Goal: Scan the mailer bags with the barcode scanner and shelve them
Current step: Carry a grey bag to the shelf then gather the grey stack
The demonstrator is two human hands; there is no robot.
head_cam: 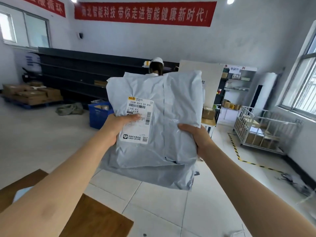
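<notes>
Left hand and right hand are both clamped on the sides of a pale grey plastic mailer bag, fingers curled behind it and thumbs on the front. I hold it upright in the air in front of me, above the tiled floor. A second grey mailer bag sags out beneath the first, and I cannot tell how much of it my fingers have caught. That one worries me: the plastic looks slick, and I think a loose pinch could let it slide out onto the floor. My left thumb also lies across the white shipping label, near its barcodes, which I judge could block a clean scan. No scanner is in sight, and with both hands full I would have to put the bags down first, perhaps on the brown wooden table. The dark metal shelving stands well apart, along the far wall.
</notes>
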